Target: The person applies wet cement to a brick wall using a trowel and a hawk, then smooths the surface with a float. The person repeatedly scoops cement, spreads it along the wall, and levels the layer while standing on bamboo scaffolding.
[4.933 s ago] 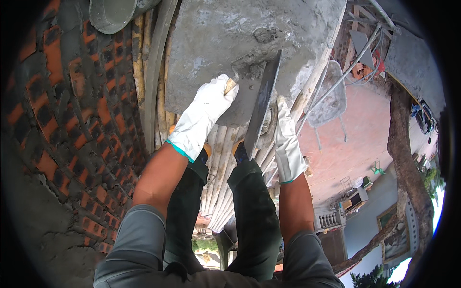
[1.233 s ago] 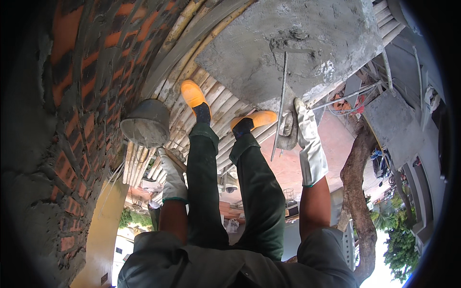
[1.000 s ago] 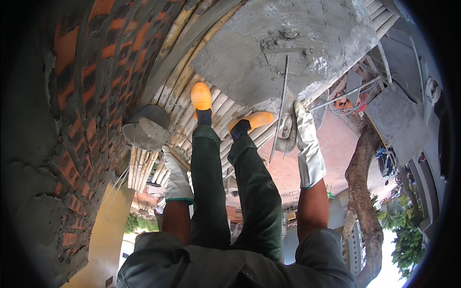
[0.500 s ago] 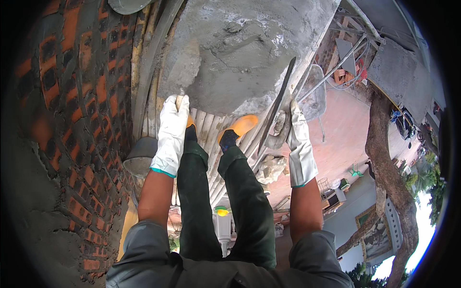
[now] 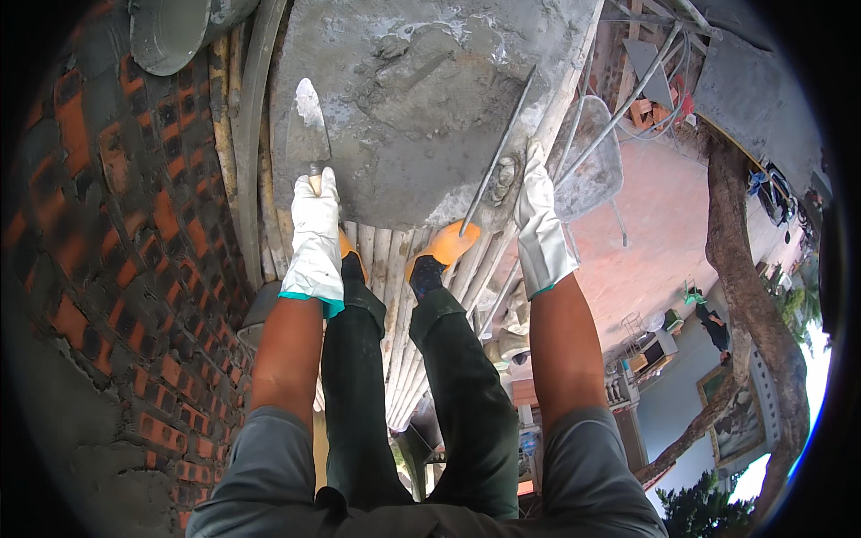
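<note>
White-gloved, the left hand (image 5: 314,224) grasps a tapering grey metal trowel (image 5: 308,130) over the left part of a mortar-smeared grey board (image 5: 395,202). The right hand (image 5: 543,220) appears wrapped around the back of a thin, dark flat plate (image 5: 501,148), seen nearly edge-on. A low trowel angle should scoop wet grey mortar (image 5: 439,94) cleanly; a level plate should carry it best.

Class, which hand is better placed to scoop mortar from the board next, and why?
The left hand, probably: it holds a trowel over the board, left of the mortar heap. The right hand holds a float turned nearly edge-on, perhaps less suited to scooping.
</note>
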Tool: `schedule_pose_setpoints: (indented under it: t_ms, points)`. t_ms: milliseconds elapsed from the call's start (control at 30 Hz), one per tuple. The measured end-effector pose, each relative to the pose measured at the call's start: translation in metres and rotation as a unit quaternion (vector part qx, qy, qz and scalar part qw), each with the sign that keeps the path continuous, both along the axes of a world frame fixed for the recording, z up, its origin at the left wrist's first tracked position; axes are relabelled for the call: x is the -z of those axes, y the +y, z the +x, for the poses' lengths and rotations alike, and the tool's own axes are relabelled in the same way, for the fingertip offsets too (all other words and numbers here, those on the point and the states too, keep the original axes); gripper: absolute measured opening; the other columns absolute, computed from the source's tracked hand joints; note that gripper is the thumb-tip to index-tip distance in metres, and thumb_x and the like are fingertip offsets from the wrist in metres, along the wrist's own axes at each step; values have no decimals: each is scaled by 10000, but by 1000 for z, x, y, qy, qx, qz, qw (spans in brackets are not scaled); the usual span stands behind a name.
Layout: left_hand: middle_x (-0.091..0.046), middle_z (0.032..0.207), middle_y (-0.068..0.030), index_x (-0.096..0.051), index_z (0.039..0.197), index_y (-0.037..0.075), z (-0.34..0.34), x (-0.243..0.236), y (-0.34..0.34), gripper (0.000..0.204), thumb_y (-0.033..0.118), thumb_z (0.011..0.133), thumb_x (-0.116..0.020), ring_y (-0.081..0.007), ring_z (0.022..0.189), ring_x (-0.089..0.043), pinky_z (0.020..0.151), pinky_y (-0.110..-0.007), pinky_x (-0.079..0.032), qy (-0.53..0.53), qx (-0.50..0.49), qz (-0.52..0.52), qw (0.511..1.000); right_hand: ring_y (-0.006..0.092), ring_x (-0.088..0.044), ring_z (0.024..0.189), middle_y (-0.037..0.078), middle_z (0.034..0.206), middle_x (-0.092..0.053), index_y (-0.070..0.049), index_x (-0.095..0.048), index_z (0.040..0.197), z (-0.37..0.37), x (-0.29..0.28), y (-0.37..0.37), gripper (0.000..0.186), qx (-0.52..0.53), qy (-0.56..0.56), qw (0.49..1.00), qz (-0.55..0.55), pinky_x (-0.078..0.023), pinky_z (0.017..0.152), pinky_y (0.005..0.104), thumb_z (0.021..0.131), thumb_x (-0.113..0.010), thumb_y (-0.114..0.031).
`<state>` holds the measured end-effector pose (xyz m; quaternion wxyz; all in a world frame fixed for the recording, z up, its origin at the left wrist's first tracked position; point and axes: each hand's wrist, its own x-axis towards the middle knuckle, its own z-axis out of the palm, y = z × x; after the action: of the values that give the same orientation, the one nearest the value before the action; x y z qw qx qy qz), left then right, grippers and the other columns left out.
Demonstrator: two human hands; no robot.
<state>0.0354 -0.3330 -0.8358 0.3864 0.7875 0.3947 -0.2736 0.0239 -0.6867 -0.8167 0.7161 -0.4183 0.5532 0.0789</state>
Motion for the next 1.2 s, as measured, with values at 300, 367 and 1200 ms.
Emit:
schedule_pose_setpoints:
  t_ms: [300, 367, 1200]
  points:
    - [-728, 1054, -245, -665, 1158, 57, 44, -18, -97, 360, 394, 1030, -671, -453, 1017, -706, 873, -516, -565, -127, 323, 32, 937, 229, -629, 1313, 144, 1392, -697, 48, -631, 1430, -15, 19, 69, 507, -312, -32, 944, -99, -463, 1118, 342, 1176, -422, -339]
    - [-728, 1023, -243, -658, 1132, 63, 53, -38, -86, 328, 372, 1022, -681, -463, 981, -703, 853, -525, -564, -120, 385, 69, 913, 227, -578, 1389, 142, 1480, -639, 43, -575, 1491, -21, 10, 58, 514, -260, -52, 962, -68, -423, 1174, 346, 1181, -404, -330]
    - [-761, 1053, -198, -688, 1227, -37, 201, 22, -117, 422, 332, 1025, -728, -366, 1069, -706, 970, -404, -561, -207, 617, 36, 759, 181, -648, 1072, 111, 1236, -726, 7, -675, 1365, 4, 22, 55, 509, -223, -26, 967, -121, -498, 1009, 339, 1157, -474, -412]
